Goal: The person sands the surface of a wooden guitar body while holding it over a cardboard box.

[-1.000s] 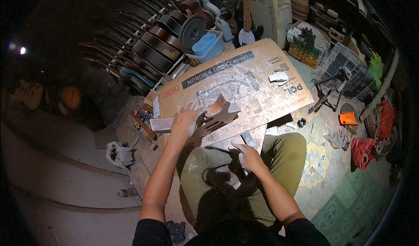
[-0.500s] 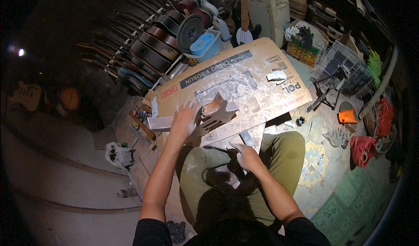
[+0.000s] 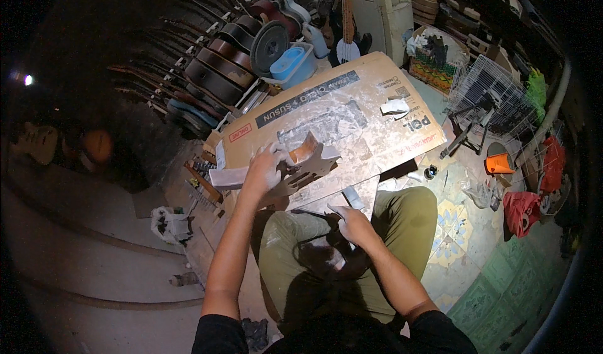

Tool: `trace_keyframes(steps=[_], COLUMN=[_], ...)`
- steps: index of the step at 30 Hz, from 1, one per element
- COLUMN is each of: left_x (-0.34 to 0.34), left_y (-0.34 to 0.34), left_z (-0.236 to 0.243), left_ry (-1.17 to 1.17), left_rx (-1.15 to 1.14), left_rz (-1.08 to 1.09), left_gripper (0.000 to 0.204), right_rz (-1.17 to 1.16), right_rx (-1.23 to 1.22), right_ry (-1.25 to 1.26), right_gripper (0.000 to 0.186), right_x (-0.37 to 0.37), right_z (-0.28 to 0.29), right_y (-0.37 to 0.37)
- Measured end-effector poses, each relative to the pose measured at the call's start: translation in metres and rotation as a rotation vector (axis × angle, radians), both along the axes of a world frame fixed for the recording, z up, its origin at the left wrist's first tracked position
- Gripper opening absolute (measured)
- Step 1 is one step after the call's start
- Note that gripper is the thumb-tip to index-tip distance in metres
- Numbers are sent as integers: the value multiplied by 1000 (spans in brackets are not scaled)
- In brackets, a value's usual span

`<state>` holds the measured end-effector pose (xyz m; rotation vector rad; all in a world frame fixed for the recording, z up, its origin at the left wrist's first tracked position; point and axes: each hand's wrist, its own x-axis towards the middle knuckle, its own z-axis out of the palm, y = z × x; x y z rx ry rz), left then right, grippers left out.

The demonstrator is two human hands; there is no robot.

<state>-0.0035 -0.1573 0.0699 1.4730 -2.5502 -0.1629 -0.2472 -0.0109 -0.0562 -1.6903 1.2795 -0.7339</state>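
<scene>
My left hand (image 3: 265,167) is closed on an unfinished electric guitar body (image 3: 311,167), tilted on edge above the cardboard. Cut-out cavities show on its near face, and a pale curved edge (image 3: 229,178) sticks out left of my wrist. Over my lap, my right hand (image 3: 353,224) is closed around a thin dark tool (image 3: 308,212) that points left; its exact kind cannot be made out. Just beyond that hand lies a small grey block (image 3: 353,197). Beneath the guitar body is a flattened cardboard sheet (image 3: 389,147) covered in pale dust.
Several guitars (image 3: 217,71) stand in a row at the far left. Behind the cardboard sits a blue tub (image 3: 294,65). A folded white paper (image 3: 394,107) rests on the sheet. To the right are a wire cage (image 3: 496,87), a black stand (image 3: 468,128) and an orange cup (image 3: 499,164).
The guitar body has tilted slightly in my left hand. My right hand and the thin tool have barely moved; the whole view has shifted a little.
</scene>
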Motion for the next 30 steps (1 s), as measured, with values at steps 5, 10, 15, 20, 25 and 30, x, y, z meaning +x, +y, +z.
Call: trace_keyframes(steps=[5,10,15,20,25,30], left_x=[-4,-7,1,-2,-7,-3], left_y=[0,4,0,1,6,6], left_z=[1,4,-1,-3,-1,3], left_ry=[83,20,33,137,81,90], left_rx=[23,31,16,12,-39,13], left_rz=[60,-32,-28,65,-52,-27], left_gripper=[45,42,36,39,37,45], right_rz=[16,-12,21,18,-4,23], right_rx=[1,-60,-32,-27,-29,-32], right_ry=[2,-14,-13,-11,-4,-80], right_gripper=[55,53,56,56,56,58], right_x=[1,0,0,0,-2,-3], right_z=[0,-7,-4,-3,-5,13], right_y=[0,1,0,0,1,0])
